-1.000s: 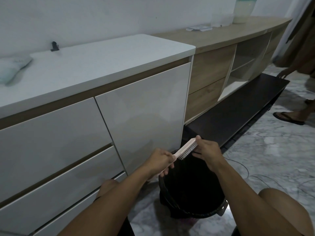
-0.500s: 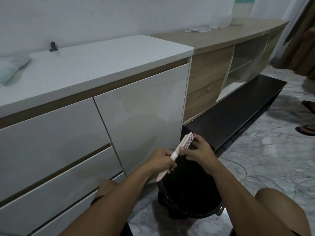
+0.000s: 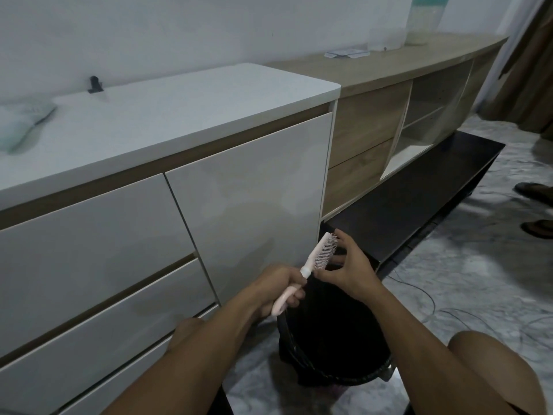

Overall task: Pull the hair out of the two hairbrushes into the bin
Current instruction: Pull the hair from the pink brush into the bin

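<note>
A pale pink hairbrush (image 3: pixel 320 255) is held upright and tilted right, above a black bin (image 3: pixel 338 375) with a dark liner. My left hand (image 3: pixel 276 290) is shut on the brush's handle. My right hand (image 3: pixel 347 269) is at the bristle side, its thumb and fingers pinching at the base of the bristles. Any hair between the fingers is too fine to tell. Only one brush is in view.
A white drawer cabinet (image 3: pixel 119 235) stands close on the left, a wooden sideboard (image 3: pixel 389 100) beyond it. A dark low bench (image 3: pixel 419 199) runs to the right. Thin cables (image 3: pixel 443 313) lie on the marble floor. Another person's sandalled feet (image 3: pixel 535 211) stand at the right edge.
The brush has been turned more upright, its head raised. My right hand slid from the brush's tip down to the bristles near the handle. The other person's feet shifted at the right.
</note>
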